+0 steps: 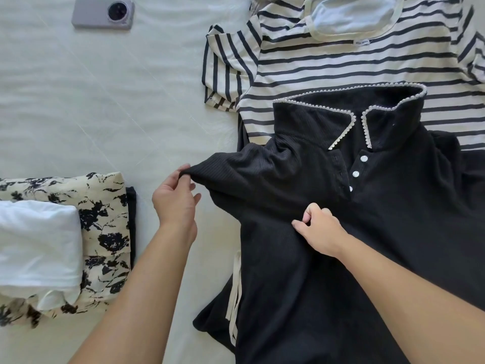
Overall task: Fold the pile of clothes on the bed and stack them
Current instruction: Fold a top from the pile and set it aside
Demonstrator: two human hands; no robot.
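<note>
A black ribbed top (380,219) with a white-trimmed collar and white buttons lies spread on the right of the bed. My left hand (174,198) pinches the end of its left sleeve and holds it out sideways. My right hand (319,228) pinches the black fabric near the armpit with curled fingers. Under the top and farther back lies a black-and-white striped T-shirt (354,61). At the left edge sits a stack: a folded white garment (36,243) on a folded cream garment with black flower print (105,227), with a dark piece (131,222) beneath.
A grey phone (103,13) lies face down at the back left on the pale bed sheet (105,101). A pale blue cloth (351,15) shows through the striped shirt's neck opening. A cream ribbon (235,292) hangs along the black top's left side.
</note>
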